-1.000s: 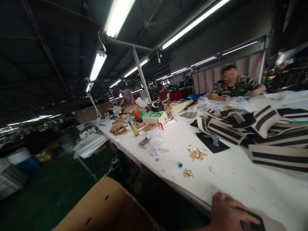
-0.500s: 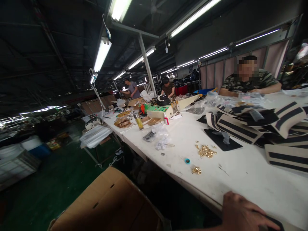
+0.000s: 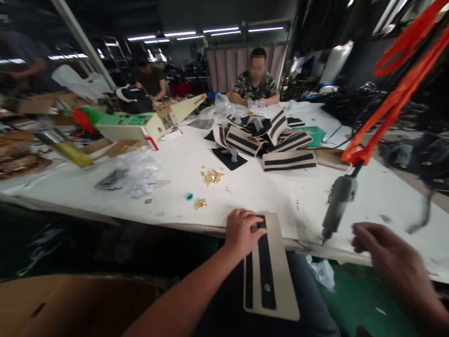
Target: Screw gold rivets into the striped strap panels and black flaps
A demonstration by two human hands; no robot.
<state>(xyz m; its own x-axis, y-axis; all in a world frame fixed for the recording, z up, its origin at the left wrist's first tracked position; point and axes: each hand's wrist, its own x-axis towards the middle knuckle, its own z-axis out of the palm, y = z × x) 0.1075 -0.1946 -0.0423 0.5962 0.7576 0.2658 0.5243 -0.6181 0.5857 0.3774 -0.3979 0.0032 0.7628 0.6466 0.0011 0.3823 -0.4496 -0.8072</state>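
My left hand (image 3: 243, 231) lies on the upper end of a beige strap piece with black stripes (image 3: 268, 271), fingers curled over it and pinning it at the near edge of the white table (image 3: 266, 192); the piece hangs off the edge toward me. My right hand (image 3: 389, 255) hovers low at the right with fingers loosely curled and nothing in them, just right of a grey hanging power tool (image 3: 336, 206) held up by an orange cord (image 3: 393, 93). Small heaps of gold metal fittings (image 3: 212, 176) and a tiny blue ring (image 3: 189, 196) lie ahead of my left hand.
A pile of striped beige-and-black pieces (image 3: 273, 138) sits mid-table. A green-topped machine (image 3: 136, 126), plastic bags (image 3: 140, 173) and a yellow bottle (image 3: 70, 152) stand at the left. A seated person (image 3: 256, 84) works at the far side. A cardboard box (image 3: 70, 304) is below left.
The view has swung right and down. My left hand with the striped piece is now fully in sight, and my right hand and the hanging tool have come into view.
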